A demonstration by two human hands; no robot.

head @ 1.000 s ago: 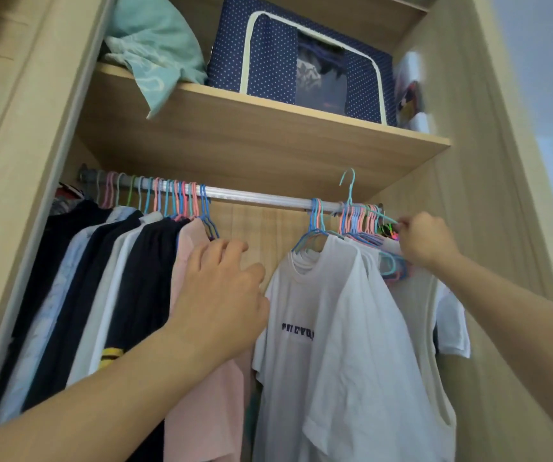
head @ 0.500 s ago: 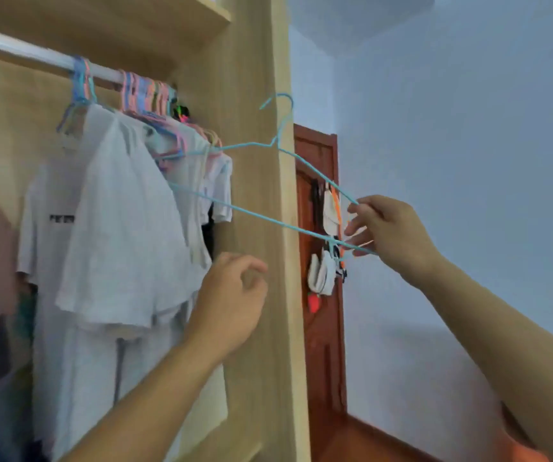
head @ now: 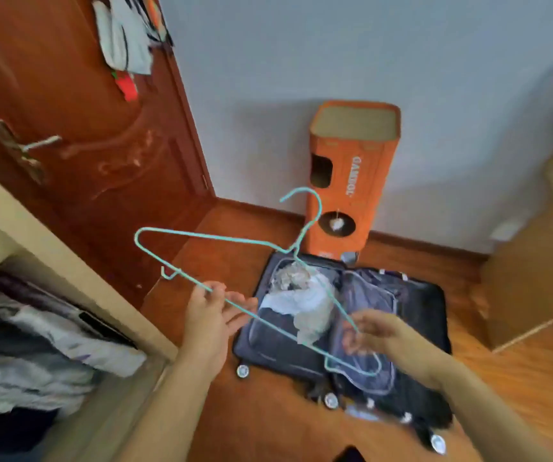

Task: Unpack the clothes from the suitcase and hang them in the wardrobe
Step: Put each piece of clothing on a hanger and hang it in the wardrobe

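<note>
Wooden floor [head: 268, 428] bears the open suitcase [head: 418, 295]; above, left hand [head: 210, 315] and right hand [head: 373, 331] pinch a hanger [head: 201, 235].

Wooden floor [head: 268, 425] bears open suitcase [head: 415, 301] and orange box [head: 345, 181]

Suitcase [head: 361, 331] open on floor [head: 488, 395], clothes [head: 305, 301] in its left half, box [head: 348, 181] behind it against wall [head: 335, 55], door [head: 78, 121] at left, wardrobe [head: 35, 328] nearer left, hanger [head: 228, 240] held above suitcase between left hand [head: 210, 311] and right hand [head: 368, 331]
</note>
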